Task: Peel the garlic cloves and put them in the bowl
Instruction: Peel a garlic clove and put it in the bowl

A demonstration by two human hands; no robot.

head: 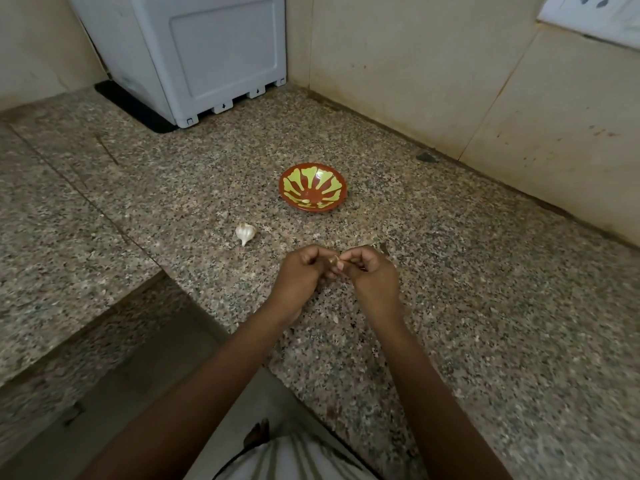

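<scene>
Fingers [341,266] of the left hand [300,273] and right hand [372,277] pinch one garlic clove [332,260]. Pull the skin off slowly so it won't slip.

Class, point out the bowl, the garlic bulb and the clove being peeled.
bowl [313,181], head view, bare inner wall.
garlic bulb [245,232], head view, middle of its white skin.
clove [333,260], head view, its exposed end.

Bowl [341,183]: red-brown w/ yellow-green petal shapes, like a flower. Garlic bulb [246,233]: white. Clove [333,260]: light brown. Counter [450,271]: grey & tan w/ black dots. Box [194,46]: pale grey. Mat [131,105]: black. Wall [415,64]: cream, brown spots. Cloth [294,459]: white, grey stripes.
</scene>
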